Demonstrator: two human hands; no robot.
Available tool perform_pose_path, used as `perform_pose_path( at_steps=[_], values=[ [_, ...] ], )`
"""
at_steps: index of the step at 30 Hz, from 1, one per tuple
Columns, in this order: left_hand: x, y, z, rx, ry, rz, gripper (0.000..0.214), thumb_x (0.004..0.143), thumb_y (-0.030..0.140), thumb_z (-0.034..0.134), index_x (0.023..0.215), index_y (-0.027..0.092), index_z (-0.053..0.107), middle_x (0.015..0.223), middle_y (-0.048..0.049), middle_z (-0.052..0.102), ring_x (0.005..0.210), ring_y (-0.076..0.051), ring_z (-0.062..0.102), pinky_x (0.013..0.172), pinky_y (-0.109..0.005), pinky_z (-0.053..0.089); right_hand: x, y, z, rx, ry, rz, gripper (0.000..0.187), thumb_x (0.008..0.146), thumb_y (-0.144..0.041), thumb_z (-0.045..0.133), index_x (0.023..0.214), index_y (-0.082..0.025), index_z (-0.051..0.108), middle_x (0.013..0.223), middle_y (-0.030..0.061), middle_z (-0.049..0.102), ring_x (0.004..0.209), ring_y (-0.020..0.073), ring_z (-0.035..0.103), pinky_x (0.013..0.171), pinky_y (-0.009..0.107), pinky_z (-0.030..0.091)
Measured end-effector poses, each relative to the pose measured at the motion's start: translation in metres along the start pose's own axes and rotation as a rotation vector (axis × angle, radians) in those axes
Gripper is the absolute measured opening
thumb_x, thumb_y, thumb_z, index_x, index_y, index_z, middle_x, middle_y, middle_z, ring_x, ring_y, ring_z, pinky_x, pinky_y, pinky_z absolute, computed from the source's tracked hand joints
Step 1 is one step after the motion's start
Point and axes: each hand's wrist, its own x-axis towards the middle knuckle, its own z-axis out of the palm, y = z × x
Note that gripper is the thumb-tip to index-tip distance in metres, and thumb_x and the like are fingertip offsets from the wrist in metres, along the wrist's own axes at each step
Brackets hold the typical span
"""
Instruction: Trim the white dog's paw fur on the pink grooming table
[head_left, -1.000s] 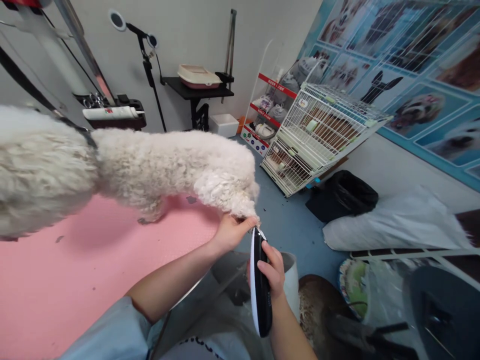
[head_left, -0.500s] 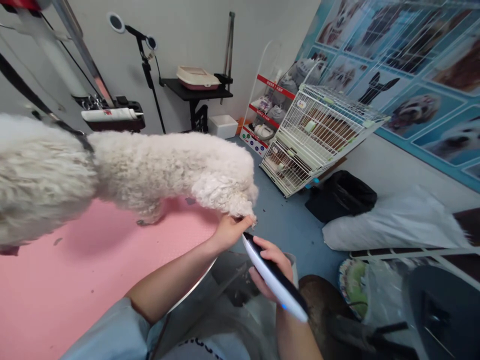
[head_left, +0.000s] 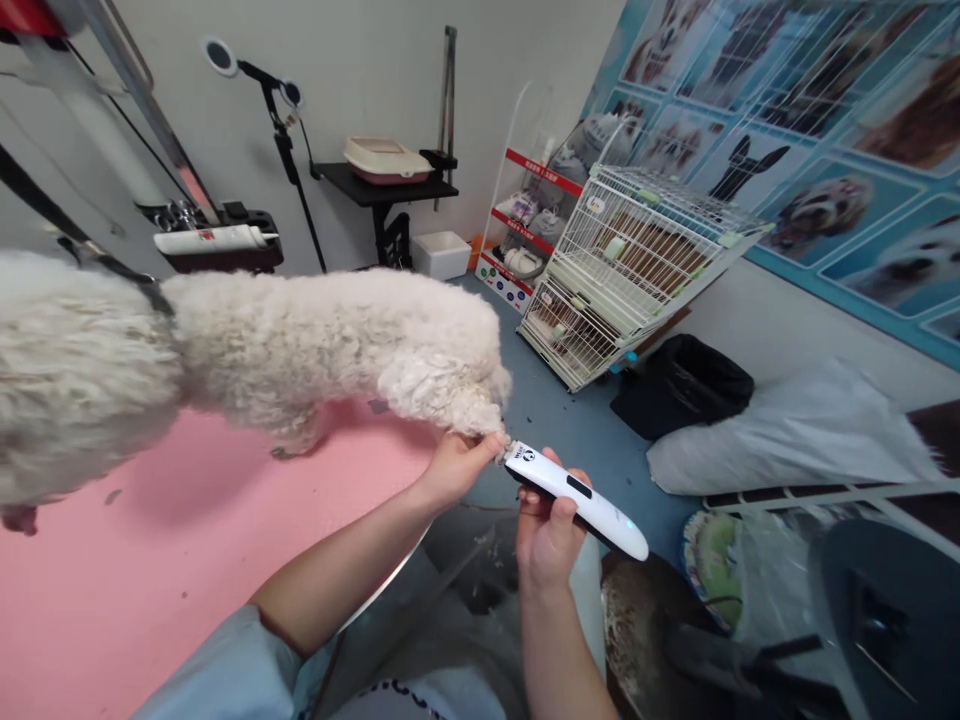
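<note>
A white curly-coated dog [head_left: 337, 340] stands on a pink grooming table [head_left: 247, 570], its rear end toward the table's right edge. My left hand [head_left: 459, 468] is closed around the dog's hind paw, with the thumb on top. White hair clippers [head_left: 577, 495] with a black underside lie in my right hand [head_left: 553, 530], fingers wrapped around the body. The clipper head touches or nearly touches the paw beside my left thumb. A small light glows near the clippers' rear end. Most of the held paw is hidden by my fingers and the fur.
A dark strap [head_left: 112, 265] runs over the dog's body. Behind stand a tool holder [head_left: 225, 245], a black side table [head_left: 375, 185] with a litter tray, and stacked wire cages [head_left: 630, 270]. A black bin [head_left: 682, 385] and a round stool [head_left: 645, 630] are at right.
My right hand has rolled the clippers so their white face turns up, and their head has moved to the paw. My left hand keeps its hold.
</note>
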Motion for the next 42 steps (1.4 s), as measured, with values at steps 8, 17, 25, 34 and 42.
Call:
perform_pose_path(
  at_steps=[8,17,25,34,42],
  values=[
    [0.001,-0.004,0.002,-0.032,0.083,-0.049,0.033,0.061,0.040,0.078,0.082,0.017,0.067,0.086,-0.0044,0.070,0.089,-0.021,0.063,0.087,-0.034,0.047,-0.004,-0.009,0.007,-0.031,0.012,-0.071,0.042,0.079,-0.050,0.070,0.105,-0.027,0.048,0.121,0.0067,0.066,0.049,0.0065,0.055,0.047,0.022,0.050],
    [-0.001,0.002,0.002,-0.031,0.107,-0.149,0.037,0.058,0.040,0.078,0.084,0.016,0.071,0.096,-0.0089,0.074,0.101,-0.028,0.064,0.094,-0.041,0.046,-0.018,-0.022,0.029,-0.144,0.055,-0.108,0.062,0.066,-0.048,0.081,0.113,-0.025,0.048,0.113,0.0064,0.065,0.054,0.0096,0.063,0.054,0.027,0.054],
    [0.007,-0.004,-0.004,0.009,0.092,-0.095,0.037,0.060,0.044,0.076,0.083,0.016,0.070,0.098,-0.0102,0.073,0.108,-0.029,0.062,0.097,-0.043,0.045,-0.011,-0.021,0.021,0.004,0.161,-0.143,0.043,0.073,-0.049,0.075,0.104,-0.027,0.054,0.117,0.0035,0.067,0.058,0.0099,0.062,0.057,0.027,0.054],
    [0.010,-0.005,-0.006,0.009,0.040,-0.059,0.039,0.061,0.046,0.075,0.084,0.015,0.066,0.093,-0.0089,0.072,0.097,-0.026,0.065,0.092,-0.040,0.047,0.005,-0.018,0.017,0.228,0.119,0.238,0.036,0.074,-0.052,0.071,0.099,-0.029,0.060,0.103,0.0012,0.074,0.048,0.0065,0.056,0.048,0.021,0.049],
    [0.009,-0.005,-0.002,0.040,0.055,-0.043,0.036,0.062,0.045,0.073,0.083,0.016,0.067,0.096,-0.0089,0.072,0.100,-0.026,0.064,0.094,-0.041,0.045,0.005,-0.018,0.024,0.231,0.181,0.216,0.035,0.071,-0.049,0.073,0.097,-0.029,0.062,0.101,0.0006,0.075,0.048,0.0077,0.056,0.049,0.022,0.048]
  ],
)
